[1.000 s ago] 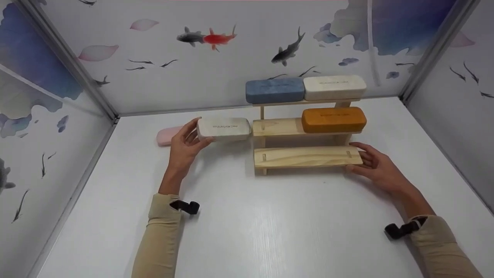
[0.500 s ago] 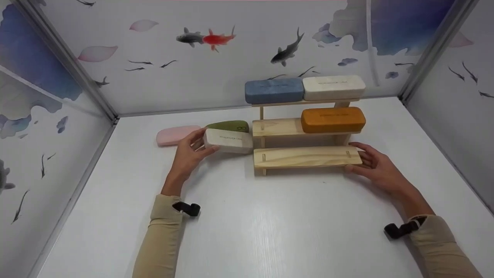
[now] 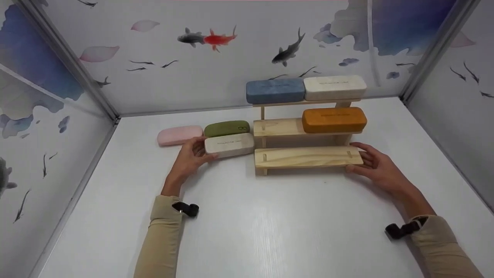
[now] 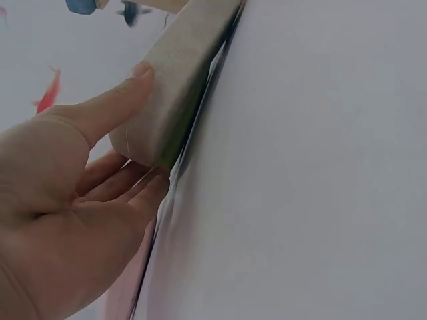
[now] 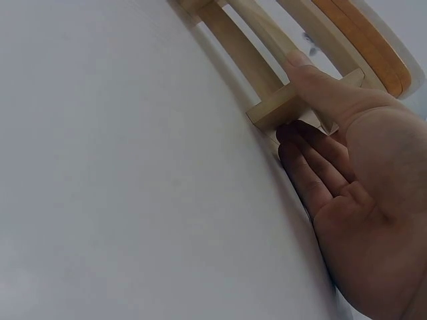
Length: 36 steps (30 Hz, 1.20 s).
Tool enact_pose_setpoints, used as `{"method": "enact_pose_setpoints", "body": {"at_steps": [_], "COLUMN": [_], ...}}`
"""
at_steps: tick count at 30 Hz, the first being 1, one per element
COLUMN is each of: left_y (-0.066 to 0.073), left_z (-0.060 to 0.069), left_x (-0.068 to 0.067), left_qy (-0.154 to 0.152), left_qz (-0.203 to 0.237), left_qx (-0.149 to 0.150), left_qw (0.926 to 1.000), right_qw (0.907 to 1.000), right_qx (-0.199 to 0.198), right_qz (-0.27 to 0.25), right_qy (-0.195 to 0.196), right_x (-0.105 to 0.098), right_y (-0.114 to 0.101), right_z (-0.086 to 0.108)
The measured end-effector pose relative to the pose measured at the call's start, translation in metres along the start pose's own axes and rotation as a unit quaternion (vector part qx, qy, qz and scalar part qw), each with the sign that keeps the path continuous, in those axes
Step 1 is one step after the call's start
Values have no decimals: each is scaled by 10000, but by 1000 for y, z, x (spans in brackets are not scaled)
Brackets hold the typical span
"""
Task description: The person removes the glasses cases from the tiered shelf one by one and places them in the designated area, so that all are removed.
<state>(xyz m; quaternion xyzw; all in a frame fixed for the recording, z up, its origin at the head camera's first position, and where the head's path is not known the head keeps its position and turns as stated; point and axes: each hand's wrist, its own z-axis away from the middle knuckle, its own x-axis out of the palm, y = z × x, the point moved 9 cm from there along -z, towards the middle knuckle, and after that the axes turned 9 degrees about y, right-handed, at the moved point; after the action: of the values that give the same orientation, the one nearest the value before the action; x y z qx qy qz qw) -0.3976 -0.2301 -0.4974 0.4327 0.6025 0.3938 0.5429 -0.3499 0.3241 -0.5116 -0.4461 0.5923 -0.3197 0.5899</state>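
Note:
My left hand (image 3: 188, 159) holds an off-white glasses case (image 3: 230, 145) by its left end, thumb in front and fingers behind. The case sits just in front of a green glasses case (image 3: 227, 128), its right end close to the wooden display rack (image 3: 308, 157). In the left wrist view the thumb presses the off-white case (image 4: 177, 73); whether its base touches the table cannot be told. My right hand (image 3: 380, 170) grips the right end of the rack's lowest shelf. The right wrist view shows the thumb on the shelf's edge and the fingers beside its leg.
Left of the green case lies a pink glasses case (image 3: 179, 135). Blue (image 3: 275, 90) and cream (image 3: 335, 87) cases fill the rack's top shelf. An orange case (image 3: 334, 119) sits on the middle shelf's right half. Printed walls (image 3: 247, 58) enclose the white table (image 3: 285, 224).
My left hand has brought the off-white case down and toward me, from over the green case to in front of it, uncovering the green one. The right hand has stayed on the rack.

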Motion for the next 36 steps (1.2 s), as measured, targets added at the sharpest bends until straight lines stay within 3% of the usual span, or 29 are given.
{"method": "enact_pose_setpoints", "body": {"at_steps": [6, 21, 36], "left_y": [-2, 0, 3], "left_z": [0, -1, 1], "left_x": [1, 3, 5], "left_qy": [3, -82, -147], "left_qz": [-160, 173, 49], "left_qx": [-61, -163, 115], "left_qw": [9999, 9997, 9998], "right_qw": [10000, 9999, 9999], "right_qx": [-67, -80, -114], "right_qz": [-11, 125, -33], "right_qy": [-2, 4, -50], "right_x": [0, -1, 1], "right_y": [1, -1, 1], "right_z": [-1, 1, -2]}}
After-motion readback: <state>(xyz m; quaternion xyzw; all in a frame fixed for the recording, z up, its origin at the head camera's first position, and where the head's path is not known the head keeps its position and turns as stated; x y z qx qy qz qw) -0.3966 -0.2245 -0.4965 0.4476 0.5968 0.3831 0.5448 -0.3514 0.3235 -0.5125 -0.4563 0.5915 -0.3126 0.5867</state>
